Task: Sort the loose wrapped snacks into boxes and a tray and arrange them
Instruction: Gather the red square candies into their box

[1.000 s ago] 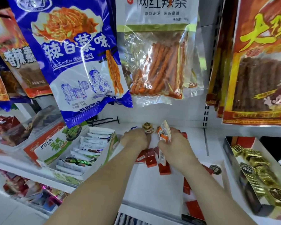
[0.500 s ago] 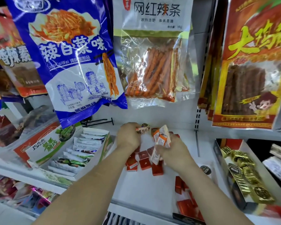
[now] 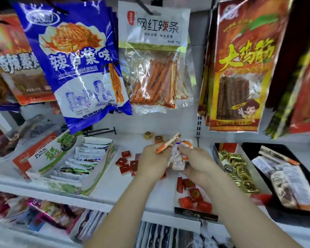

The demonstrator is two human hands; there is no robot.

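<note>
Wrapped snacks [image 3: 177,159] in orange and white sit bunched in the right hand [image 3: 199,165], its fingers [image 3: 188,152] curled round them, above a white shop shelf [image 3: 150,197] strewn with red squares [image 3: 125,164]; hanging bags [image 3: 82,65] fill the wall overhead. The left hand [image 3: 153,163] now pinches one packet [image 3: 168,144] beside the bunch; earlier it was reaching by the round candy [image 3: 148,135] at the back.

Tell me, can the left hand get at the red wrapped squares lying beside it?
Probably yes: the red wrapped squares lie on the open shelf right beside the left hand, nothing between. But it pinches an orange-and-white packet.
</note>
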